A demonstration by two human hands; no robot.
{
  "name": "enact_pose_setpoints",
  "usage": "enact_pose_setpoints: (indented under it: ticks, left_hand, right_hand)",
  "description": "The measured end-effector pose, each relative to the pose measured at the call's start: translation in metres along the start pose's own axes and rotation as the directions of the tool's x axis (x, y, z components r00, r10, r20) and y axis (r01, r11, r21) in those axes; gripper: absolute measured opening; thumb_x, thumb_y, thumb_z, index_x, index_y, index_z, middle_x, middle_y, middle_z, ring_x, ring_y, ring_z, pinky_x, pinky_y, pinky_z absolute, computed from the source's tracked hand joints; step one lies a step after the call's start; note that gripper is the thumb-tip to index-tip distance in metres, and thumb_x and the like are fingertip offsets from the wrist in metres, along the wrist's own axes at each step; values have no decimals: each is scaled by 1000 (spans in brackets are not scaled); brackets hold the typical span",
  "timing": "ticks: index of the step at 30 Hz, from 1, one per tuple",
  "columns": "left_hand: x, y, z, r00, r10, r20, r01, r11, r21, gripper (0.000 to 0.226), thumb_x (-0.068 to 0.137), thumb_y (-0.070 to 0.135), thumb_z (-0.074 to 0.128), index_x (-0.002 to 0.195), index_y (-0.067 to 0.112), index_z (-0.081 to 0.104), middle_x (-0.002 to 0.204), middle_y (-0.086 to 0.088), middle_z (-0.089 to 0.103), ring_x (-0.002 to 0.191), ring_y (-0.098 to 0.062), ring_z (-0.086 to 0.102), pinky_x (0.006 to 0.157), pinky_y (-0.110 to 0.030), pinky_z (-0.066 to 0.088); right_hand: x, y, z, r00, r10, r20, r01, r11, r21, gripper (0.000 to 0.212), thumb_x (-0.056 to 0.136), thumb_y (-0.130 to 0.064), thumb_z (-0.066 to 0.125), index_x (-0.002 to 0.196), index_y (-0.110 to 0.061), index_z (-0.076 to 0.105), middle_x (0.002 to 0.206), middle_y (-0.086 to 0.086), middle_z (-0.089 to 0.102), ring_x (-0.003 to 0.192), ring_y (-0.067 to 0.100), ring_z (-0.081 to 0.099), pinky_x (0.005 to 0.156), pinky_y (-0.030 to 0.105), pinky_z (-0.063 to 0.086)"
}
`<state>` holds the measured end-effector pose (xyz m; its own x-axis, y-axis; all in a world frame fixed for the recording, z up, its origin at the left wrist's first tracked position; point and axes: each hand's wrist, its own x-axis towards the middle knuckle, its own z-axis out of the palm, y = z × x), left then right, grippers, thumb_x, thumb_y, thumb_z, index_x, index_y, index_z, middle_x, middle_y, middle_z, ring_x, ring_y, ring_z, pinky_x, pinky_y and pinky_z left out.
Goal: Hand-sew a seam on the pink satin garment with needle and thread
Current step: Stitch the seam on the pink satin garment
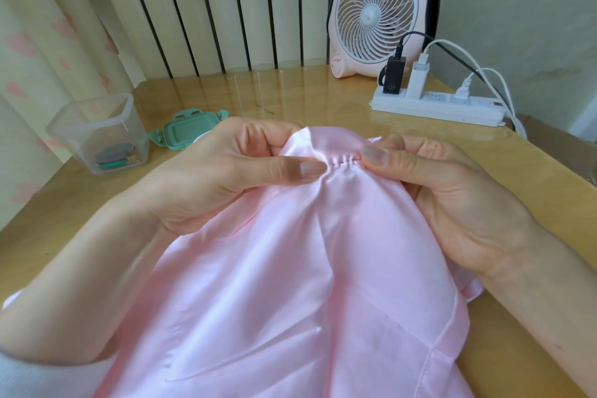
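The pink satin garment (290, 284) lies across the wooden table and over my lap. Its upper edge is lifted between both hands. My left hand (226, 178) pinches the fabric with thumb on top, just left of a short puckered row of stitches (344, 161). My right hand (445, 191) pinches the fabric at the right end of that stitched row, thumb on top and fingers curled underneath. The two thumbs are close together with the gathered seam between them. No needle or thread is plainly visible.
A clear plastic box (100, 136) with small sewing items stands at the left, its green lid (187, 132) beside it. A pink desk fan (384, 10) and a white power strip (439, 105) with plugs and cables sit at the back right of the wooden table (290, 90).
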<state>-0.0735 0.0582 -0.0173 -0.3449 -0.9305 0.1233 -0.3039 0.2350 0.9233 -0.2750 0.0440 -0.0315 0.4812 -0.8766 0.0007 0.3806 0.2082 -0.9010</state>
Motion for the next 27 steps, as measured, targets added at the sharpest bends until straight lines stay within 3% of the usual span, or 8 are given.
enact_pose_setpoints:
  ticks: [14, 22, 27]
  left_hand:
    - [-1, 0, 0, 1000, -10, 0, 10, 999, 36, 5, 77, 17, 66, 81, 19, 68, 96, -17, 70, 91, -25, 66, 86, -45, 52]
    - [-1, 3, 3, 1000, 4, -9, -3, 998, 69, 10, 75, 21, 67, 82, 13, 67, 102, -28, 66, 100, -45, 62, 90, -57, 49]
    - [-2, 9, 10, 1000, 8, 2, -9, 999, 47, 7, 72, 22, 65, 75, 16, 64, 103, -31, 64, 91, -31, 63, 89, -52, 49]
  right_hand:
    - [1, 0, -1, 1000, 12, 16, -12, 999, 30, 4, 59, -9, 66, 55, -11, 66, 64, 4, 68, 57, 10, 66, 55, 17, 52]
    - [2, 4, -1, 998, 30, 47, -32, 998, 52, 5, 58, -8, 67, 54, -11, 64, 65, 0, 67, 58, 10, 65, 57, 18, 53]
    - [1, 5, 3, 997, 32, 66, -34, 999, 23, 7, 55, -9, 66, 50, -13, 63, 63, -1, 65, 57, 8, 64, 55, 16, 51]
